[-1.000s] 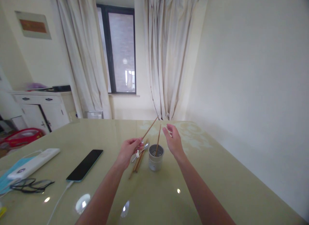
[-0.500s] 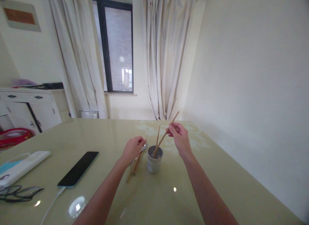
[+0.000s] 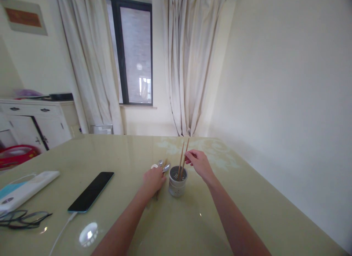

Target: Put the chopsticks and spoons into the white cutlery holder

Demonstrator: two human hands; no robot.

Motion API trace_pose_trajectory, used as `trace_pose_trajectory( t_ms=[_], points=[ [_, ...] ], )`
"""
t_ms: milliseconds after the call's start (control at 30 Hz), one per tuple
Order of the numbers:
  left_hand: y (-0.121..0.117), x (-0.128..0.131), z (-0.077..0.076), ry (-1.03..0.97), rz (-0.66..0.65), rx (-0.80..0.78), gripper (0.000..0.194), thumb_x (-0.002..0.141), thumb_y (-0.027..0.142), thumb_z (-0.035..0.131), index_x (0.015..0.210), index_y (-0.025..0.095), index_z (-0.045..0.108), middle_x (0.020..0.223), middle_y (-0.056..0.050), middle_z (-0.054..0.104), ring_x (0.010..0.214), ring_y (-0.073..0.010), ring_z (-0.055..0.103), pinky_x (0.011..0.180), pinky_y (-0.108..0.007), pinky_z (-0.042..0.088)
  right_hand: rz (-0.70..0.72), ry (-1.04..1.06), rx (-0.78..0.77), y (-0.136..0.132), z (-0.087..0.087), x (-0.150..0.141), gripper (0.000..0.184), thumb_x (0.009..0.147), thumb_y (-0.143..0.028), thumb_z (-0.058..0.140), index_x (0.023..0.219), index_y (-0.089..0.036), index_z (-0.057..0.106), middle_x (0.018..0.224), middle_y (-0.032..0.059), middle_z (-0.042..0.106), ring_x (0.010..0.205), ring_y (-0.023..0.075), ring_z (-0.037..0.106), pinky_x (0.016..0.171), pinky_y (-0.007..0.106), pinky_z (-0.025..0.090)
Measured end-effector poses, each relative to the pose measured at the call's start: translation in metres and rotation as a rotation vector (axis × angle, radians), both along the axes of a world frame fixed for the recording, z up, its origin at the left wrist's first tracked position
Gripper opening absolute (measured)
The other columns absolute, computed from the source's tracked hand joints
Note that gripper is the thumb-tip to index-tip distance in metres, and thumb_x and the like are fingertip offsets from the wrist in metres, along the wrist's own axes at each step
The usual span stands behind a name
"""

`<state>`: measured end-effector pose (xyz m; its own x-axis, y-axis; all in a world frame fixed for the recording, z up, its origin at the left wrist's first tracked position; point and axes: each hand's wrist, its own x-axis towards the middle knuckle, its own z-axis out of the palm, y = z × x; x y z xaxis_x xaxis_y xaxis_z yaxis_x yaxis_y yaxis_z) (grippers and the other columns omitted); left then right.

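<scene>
A grey utensil holder (image 3: 177,189) with holes in its bottom stands on the table. Two wooden chopsticks rise from it. My right hand (image 3: 200,165) pinches one chopstick (image 3: 187,145), whose lower end is inside the holder; the other chopstick (image 3: 182,154) leans beside it, untouched. Left of the holder, my left hand (image 3: 153,182) lies with curled fingers over a bundle of chopsticks (image 3: 157,194) and covers most of it. Beyond its knuckles show the bowls of two metal spoons, one nearer the holder (image 3: 166,167) and one farther left (image 3: 160,163), and a pale spoon-like end (image 3: 154,166).
A black phone (image 3: 91,192) with a white cable lies to the left. Farther left are a white power strip-like block (image 3: 33,188) and a pair of glasses (image 3: 26,219). The glossy table (image 3: 121,153) meets a white wall (image 3: 288,102) on the right.
My right hand has lowered and moved left, bringing its chopstick from a slant to nearly upright in the holder. My left hand has slid toward me over the bundle, uncovering spoon bowls.
</scene>
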<state>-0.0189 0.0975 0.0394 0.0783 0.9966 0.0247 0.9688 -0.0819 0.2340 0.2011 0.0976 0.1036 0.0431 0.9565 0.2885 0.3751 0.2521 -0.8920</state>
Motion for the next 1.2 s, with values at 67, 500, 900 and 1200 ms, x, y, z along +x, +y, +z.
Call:
trace_pose_trajectory(
  t_ms=[67, 500, 900, 1200],
  points=[
    [-0.001, 0.002, -0.003, -0.009, 0.014, -0.008, 0.018, 0.092, 0.036, 0.066, 0.094, 0.02, 0.076, 0.109, -0.016, 0.076, 0.101, -0.0301, 0.074, 0.086, -0.039, 0.055, 0.002, -0.039, 0.004, 0.0, -0.001, -0.001, 0.027, 0.092, -0.039, 0.059, 0.079, -0.02, 0.074, 0.077, 0.0069, 0.08, 0.068, 0.0215, 0.078, 0.059, 0.028, 0.054],
    [0.015, -0.013, 0.015, -0.473, -0.047, -0.035, 0.035, 0.087, 0.044, 0.063, 0.068, 0.017, 0.074, 0.069, -0.008, 0.075, 0.074, -0.0247, 0.072, 0.069, -0.031, 0.049, -0.036, -0.287, 0.018, 0.0, -0.004, 0.001, 0.033, 0.092, -0.035, 0.061, 0.066, -0.021, 0.075, 0.067, 0.0048, 0.076, 0.065, 0.0207, 0.07, 0.064, 0.03, 0.046],
    [-0.011, 0.007, 0.072, -1.254, -0.394, 0.138, 0.04, 0.078, 0.054, 0.08, 0.091, 0.017, 0.076, 0.083, -0.005, 0.078, 0.073, -0.0157, 0.066, 0.069, -0.026, 0.05, 0.083, 0.022, 0.226, -0.022, 0.032, -0.007, 0.039, 0.096, -0.056, 0.062, 0.098, -0.02, 0.076, 0.083, 0.0049, 0.076, 0.07, 0.0192, 0.067, 0.06, 0.027, 0.048],
    [0.0, -0.011, 0.057, -0.586, -0.248, 0.195, 0.032, 0.103, 0.035, 0.05, 0.095, 0.018, 0.076, 0.095, -0.006, 0.08, 0.088, -0.0188, 0.072, 0.079, -0.028, 0.051, 0.024, 0.327, 0.329, -0.029, 0.05, 0.002, 0.044, 0.091, -0.06, 0.071, 0.103, -0.018, 0.076, 0.084, 0.0066, 0.077, 0.073, 0.0201, 0.072, 0.068, 0.032, 0.06]
  ],
)
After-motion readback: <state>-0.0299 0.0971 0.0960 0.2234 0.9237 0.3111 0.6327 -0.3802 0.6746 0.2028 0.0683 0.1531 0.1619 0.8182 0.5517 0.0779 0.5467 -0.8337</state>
